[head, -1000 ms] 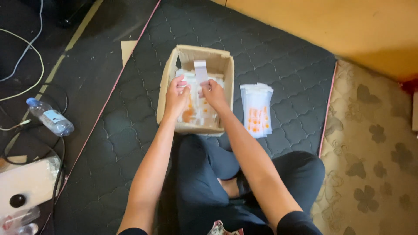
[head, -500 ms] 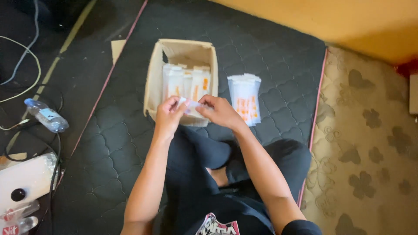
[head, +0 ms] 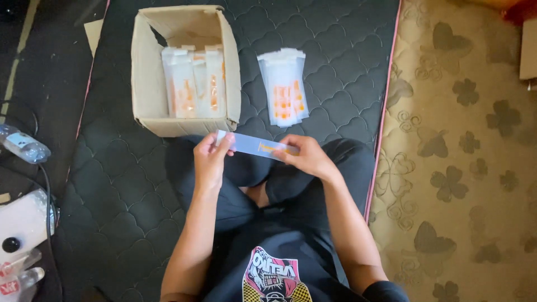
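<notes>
Dark quilted mat (head: 128,184) (patterned carpet (head: 464,168) beside)

Cardboard box (head: 146,67): plain tan-brown. Packets in the box (head: 193,84): clear-white with orange markings. Loose stack of packets (head: 284,92): same clear-white, orange print in the middle. Strip (head: 254,145): pale translucent blue-white with a small orange mark. Mat (head: 335,56): dark charcoal, quilted scallop pattern, pink edging. Floor covering (head: 464,168): beige-olive with darker leaf and scroll motifs. Trousers (head: 246,168): black. Shirt (head: 279,274): black, with a pink, yellow and white graphic. Bottle (head: 22,145): clear, blue label.
</notes>
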